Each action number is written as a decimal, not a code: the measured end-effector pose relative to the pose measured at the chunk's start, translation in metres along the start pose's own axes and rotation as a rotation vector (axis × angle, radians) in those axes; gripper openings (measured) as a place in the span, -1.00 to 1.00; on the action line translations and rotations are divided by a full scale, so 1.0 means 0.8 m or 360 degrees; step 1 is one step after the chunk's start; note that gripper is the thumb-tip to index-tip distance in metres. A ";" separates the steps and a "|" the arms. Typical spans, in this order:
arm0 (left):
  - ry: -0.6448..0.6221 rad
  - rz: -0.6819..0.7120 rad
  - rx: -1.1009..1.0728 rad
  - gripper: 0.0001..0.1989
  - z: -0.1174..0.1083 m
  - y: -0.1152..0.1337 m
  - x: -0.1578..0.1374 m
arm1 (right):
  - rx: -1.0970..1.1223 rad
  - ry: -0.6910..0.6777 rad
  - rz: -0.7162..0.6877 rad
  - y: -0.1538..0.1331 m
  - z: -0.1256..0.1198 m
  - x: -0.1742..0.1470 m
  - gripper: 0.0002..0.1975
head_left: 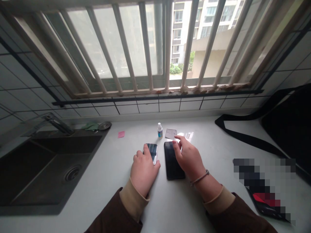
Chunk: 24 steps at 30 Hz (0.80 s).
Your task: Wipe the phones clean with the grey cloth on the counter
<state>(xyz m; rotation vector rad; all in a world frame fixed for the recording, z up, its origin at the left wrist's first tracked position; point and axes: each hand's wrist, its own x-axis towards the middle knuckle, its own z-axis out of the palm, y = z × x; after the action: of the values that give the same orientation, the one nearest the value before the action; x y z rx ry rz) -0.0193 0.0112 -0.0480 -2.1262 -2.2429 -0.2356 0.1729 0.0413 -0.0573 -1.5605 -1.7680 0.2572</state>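
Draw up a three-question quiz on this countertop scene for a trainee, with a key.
1. True or false: the small bottle stands upright on the countertop.
2. Which of the person's hands is at the all-black phone?
3. Multiple choice: where does the pink note lie relative to the bottle?
A. Toward the black bag
B. Toward the sink
C. Underneath it

Key:
1. True.
2. The right hand, which has a bracelet at its wrist.
3. B.
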 end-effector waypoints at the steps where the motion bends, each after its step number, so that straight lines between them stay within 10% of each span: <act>1: 0.0019 0.0004 -0.0023 -0.21 0.002 -0.001 0.002 | 0.0030 -0.0024 0.0003 -0.001 0.000 -0.001 -0.58; 10: 0.0060 0.0013 -0.0492 -0.27 -0.008 0.001 0.007 | 0.0455 -0.0319 0.0243 -0.010 0.001 -0.004 -0.56; 17: 0.0157 0.0201 -0.0885 -0.26 -0.014 0.013 -0.007 | 0.1362 -0.0964 0.0801 -0.013 0.016 -0.006 -0.49; 24: 0.0149 0.0362 -0.1099 -0.28 -0.015 0.019 -0.018 | 0.1635 -0.0915 0.0837 -0.016 0.013 -0.011 -0.56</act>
<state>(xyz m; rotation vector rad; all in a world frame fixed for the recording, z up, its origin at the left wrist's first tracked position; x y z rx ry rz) -0.0045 -0.0041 -0.0365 -2.5610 -2.0241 -1.2170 0.1561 0.0335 -0.0599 -1.1480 -1.1608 1.7006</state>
